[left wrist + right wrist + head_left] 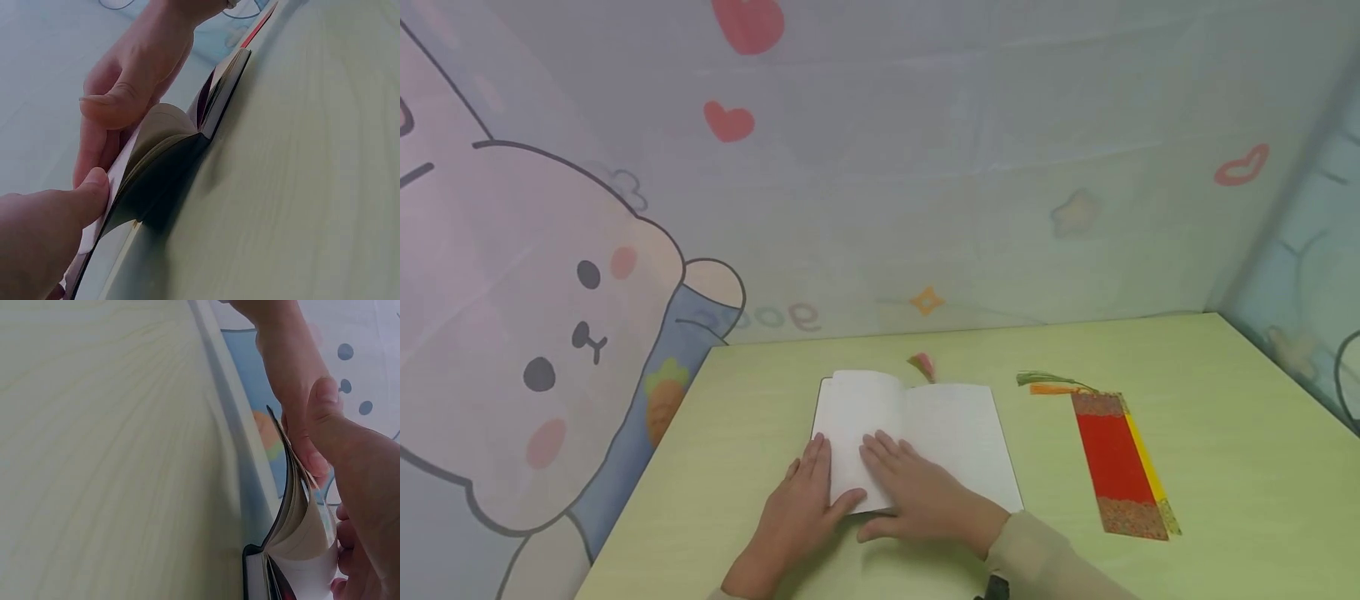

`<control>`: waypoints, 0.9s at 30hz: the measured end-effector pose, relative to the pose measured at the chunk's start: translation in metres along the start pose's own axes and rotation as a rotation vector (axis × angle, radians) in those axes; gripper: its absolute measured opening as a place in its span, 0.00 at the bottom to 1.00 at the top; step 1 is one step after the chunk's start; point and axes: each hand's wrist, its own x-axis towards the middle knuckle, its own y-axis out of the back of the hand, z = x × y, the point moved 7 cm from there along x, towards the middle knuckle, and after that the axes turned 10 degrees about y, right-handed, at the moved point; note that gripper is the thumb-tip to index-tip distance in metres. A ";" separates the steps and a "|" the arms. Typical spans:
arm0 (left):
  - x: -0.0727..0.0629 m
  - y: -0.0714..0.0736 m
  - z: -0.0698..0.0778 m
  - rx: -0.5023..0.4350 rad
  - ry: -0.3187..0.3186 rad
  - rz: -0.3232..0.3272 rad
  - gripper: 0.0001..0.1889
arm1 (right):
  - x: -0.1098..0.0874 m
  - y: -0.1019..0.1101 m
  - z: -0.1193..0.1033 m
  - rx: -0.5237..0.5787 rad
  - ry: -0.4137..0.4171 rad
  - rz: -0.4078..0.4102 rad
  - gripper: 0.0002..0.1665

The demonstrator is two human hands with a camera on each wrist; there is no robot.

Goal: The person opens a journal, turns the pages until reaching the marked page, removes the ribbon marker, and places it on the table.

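Observation:
An open book (958, 417) with blank-looking white pages and a dark cover lies near the table's front edge. Along its left side, my left hand (801, 500) rests on the page with its thumb pointing inward. The fingers of my right hand (925, 492) lie extended on the left page near the fold, the thumb held apart. In the left wrist view, several pages (165, 122) arch up beside the fold. A pink tassel (923, 365) sticks out past the book's top edge. Between the pages, a dark reddish strip (284, 589) shows in the right wrist view.
To the right of the book lies a red bookmark (1116, 458) with patterned ends, partly covering a yellow bookmark (1145, 458). Their green tassel (1045, 378) and orange tassel (1051, 389) point left. Behind the pale green table (1247, 392) hangs a printed cloth (925, 167).

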 end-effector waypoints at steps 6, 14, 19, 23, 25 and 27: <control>0.002 -0.001 0.000 -0.009 0.000 -0.015 0.45 | -0.001 -0.001 0.003 -0.012 -0.012 -0.012 0.61; 0.000 -0.001 0.000 0.014 -0.046 -0.022 0.36 | -0.010 -0.008 0.013 -0.011 -0.036 -0.016 0.61; -0.001 -0.002 -0.001 0.004 -0.048 -0.034 0.34 | -0.019 -0.008 0.022 -0.018 -0.067 -0.001 0.60; 0.000 -0.002 -0.001 0.009 -0.040 -0.036 0.32 | -0.029 -0.002 0.031 0.000 -0.114 0.016 0.59; 0.000 -0.002 -0.001 0.013 -0.046 -0.027 0.31 | -0.034 0.000 0.035 0.007 -0.129 0.027 0.58; 0.000 -0.001 -0.001 0.015 -0.050 -0.020 0.30 | -0.038 0.003 0.039 0.007 -0.139 0.039 0.58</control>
